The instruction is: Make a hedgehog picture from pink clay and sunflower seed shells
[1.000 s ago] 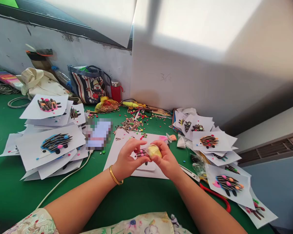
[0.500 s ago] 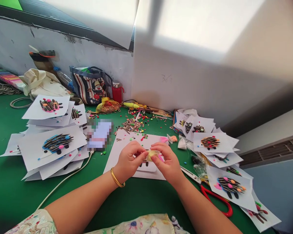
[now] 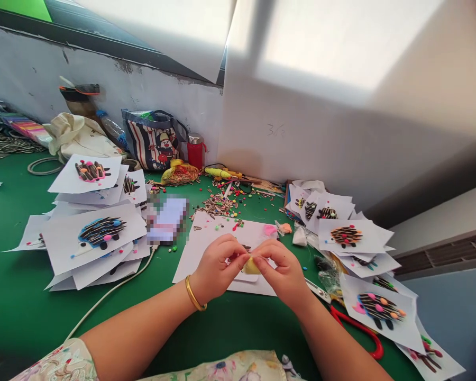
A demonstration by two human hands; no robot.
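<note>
Over a white sheet (image 3: 241, 288) on the green table, my left hand (image 3: 218, 267) and my right hand (image 3: 281, 272) meet fingertip to fingertip. Both pinch a small clear packet of yellow clay (image 3: 249, 265), partly covered by my fingers. Beneath them a smaller card with a seed picture is mostly hidden. Pink clay (image 3: 268, 230) lies at the sheet's upper right corner, and a few seeds and coloured beads are scattered along its top.
Stacked hedgehog cards stand on the left (image 3: 99, 235) and right (image 3: 376, 312). Red-handled scissors (image 3: 360, 330) lie by my right forearm. A phone (image 3: 168, 219) with a white cable is at left; loose seeds (image 3: 218, 203), a striped bag (image 3: 153, 140) and a red flask (image 3: 195, 153) sit behind.
My hands have drawn closer together on the yellow packet, and my fingertips now pinch at its top edge. The whole view has shifted slightly.
</note>
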